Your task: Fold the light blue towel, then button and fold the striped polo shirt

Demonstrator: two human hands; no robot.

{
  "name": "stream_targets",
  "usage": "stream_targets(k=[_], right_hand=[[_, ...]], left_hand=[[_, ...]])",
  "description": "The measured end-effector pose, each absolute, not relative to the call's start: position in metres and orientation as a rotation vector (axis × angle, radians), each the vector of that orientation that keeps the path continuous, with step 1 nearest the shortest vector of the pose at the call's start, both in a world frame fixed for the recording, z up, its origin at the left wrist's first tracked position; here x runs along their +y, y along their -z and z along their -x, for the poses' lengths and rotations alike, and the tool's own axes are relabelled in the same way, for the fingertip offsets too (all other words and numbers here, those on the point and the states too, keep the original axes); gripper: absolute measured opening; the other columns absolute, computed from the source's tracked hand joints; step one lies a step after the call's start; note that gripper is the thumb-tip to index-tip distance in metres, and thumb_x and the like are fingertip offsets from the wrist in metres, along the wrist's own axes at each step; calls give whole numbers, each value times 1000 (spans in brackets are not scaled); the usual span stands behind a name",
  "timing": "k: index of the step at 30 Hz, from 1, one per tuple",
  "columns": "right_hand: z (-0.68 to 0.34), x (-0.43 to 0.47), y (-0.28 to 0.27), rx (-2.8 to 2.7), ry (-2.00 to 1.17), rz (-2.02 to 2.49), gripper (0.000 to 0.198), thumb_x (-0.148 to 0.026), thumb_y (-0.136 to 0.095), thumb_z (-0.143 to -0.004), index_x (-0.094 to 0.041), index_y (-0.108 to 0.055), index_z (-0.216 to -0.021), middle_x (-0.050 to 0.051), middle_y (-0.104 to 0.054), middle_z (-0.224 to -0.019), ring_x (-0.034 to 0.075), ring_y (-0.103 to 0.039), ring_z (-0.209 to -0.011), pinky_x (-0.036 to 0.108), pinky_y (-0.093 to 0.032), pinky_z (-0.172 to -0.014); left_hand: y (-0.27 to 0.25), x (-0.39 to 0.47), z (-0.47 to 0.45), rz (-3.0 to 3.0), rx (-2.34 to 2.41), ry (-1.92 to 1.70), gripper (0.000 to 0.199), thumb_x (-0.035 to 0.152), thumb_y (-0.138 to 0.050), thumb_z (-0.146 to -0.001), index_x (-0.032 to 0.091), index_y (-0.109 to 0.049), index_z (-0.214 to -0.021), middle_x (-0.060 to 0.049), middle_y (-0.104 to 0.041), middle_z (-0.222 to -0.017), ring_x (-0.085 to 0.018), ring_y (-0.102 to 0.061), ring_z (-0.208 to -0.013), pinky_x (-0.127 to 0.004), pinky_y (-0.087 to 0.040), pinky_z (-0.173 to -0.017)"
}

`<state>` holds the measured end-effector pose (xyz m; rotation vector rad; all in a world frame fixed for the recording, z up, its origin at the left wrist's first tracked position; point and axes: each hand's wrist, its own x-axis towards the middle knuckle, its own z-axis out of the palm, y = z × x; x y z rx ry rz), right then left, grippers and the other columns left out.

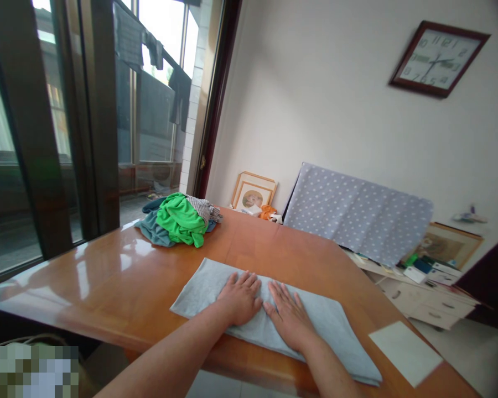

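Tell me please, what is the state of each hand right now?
Left hand: open, palm down on the folded light gray-blue cloth.
Right hand: open, palm down on the same cloth.

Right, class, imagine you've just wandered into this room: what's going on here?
A person has both hands on a pale blue-grey cloth laid out flat on a wooden table. The left hand and right hand rest side by side near its middle, palms down, with no grip on it. A heap of clothes, bright green on top, sits farther back to the left.
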<state>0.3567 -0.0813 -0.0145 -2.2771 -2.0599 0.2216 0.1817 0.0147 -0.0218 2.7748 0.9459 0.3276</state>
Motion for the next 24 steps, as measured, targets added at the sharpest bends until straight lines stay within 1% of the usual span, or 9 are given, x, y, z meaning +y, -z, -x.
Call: stream_targets(k=[5, 9, 15, 19, 21, 24], right_hand=[[-360, -80, 21, -2061, -198, 2285, 74, -66, -13, -99, -25, -13, -160, -2, -13, -166, 22, -7, -154, 49, -5, -123], [-365, -78, 29, -2068, -175, 2289, 74, -66, -13, -98, -26, -14, -160, -3, -13, -166, 22, -8, -154, 49, -6, -124], [-371, -75, 38, -2075, -107, 2271, 74, -65, -17, -98, -25, -17, -160, -2, -17, -165, 23, -11, -154, 50, -10, -124], [-371, -76, 40, -2073, -83, 2260, 73, -65, -18, -98, -25, -19, -160, -1, -20, -165, 24, -13, -153, 50, -11, -123], [-370, -77, 39, -2067, -89, 2259, 73, -64, -19, -98, -26, -18, -160, -1, -20, -165, 24, -14, -153, 51, -11, -123], [-370, -76, 39, -2061, -103, 2257, 72, -64, -20, -98, -26, -18, -160, -1, -20, -165, 24, -14, -153, 51, -11, -123]], left_hand=[[24, 19, -182, -2741, 935, -298, 64, 53, -30, -97, 22, -35, -153, -10, -32, -163, -31, -19, -152, -59, -17, -121], [20, 23, -174, -2706, 960, -335, 72, 57, -37, -94, 17, -33, -154, -13, -32, -162, -31, -21, -152, -53, -20, -121], [18, 22, -154, -2698, 1157, -365, 85, 69, -26, -93, 9, -36, -152, -20, -30, -161, -34, -19, -152, -54, -14, -122], [22, 19, -150, -2715, 1169, -341, 88, 72, -20, -92, 11, -35, -153, -18, -30, -162, -33, -17, -153, -55, -11, -122], [23, 19, -151, -2711, 1175, -341, 88, 73, -20, -92, 12, -34, -154, -18, -30, -162, -33, -17, -153, -55, -10, -122], [21, 21, -151, -2699, 1160, -334, 88, 73, -25, -91, 11, -35, -153, -18, -31, -162, -33, -18, -152, -53, -13, -123]])
